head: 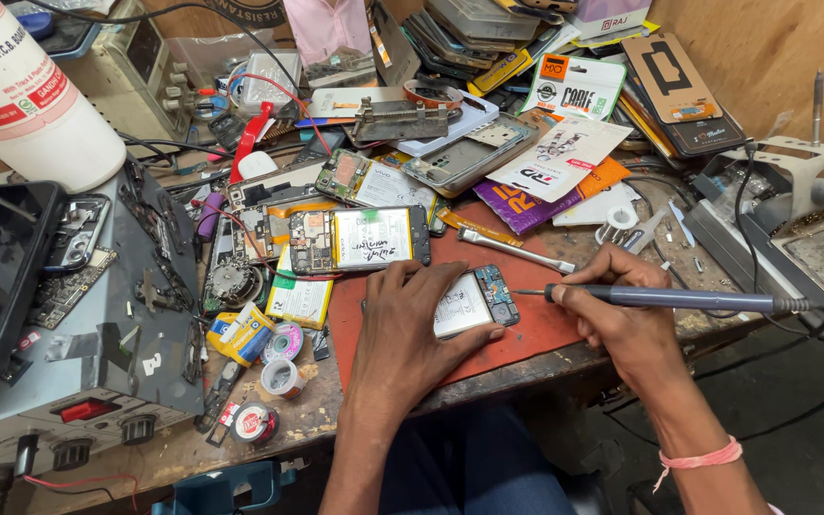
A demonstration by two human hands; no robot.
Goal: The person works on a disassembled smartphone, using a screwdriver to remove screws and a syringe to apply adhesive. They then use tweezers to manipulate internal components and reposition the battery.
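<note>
My left hand (410, 329) lies flat over an opened phone (477, 299) on a red mat (526, 329), pinning it down; the phone's white battery and blue circuit board show. My right hand (622, 315) grips a grey soldering iron (660, 299) like a pen. Its thin tip points left and sits just right of the phone's board end, a short gap away. A pink band circles my right wrist.
Another opened phone (360, 240) lies above the mat among several phone parts and packets. Metal tweezers (515, 251) rest on the mat. Solder spools (283, 343) sit left. A grey power unit (69, 353) stands far left, a soldering stand (793, 191) far right.
</note>
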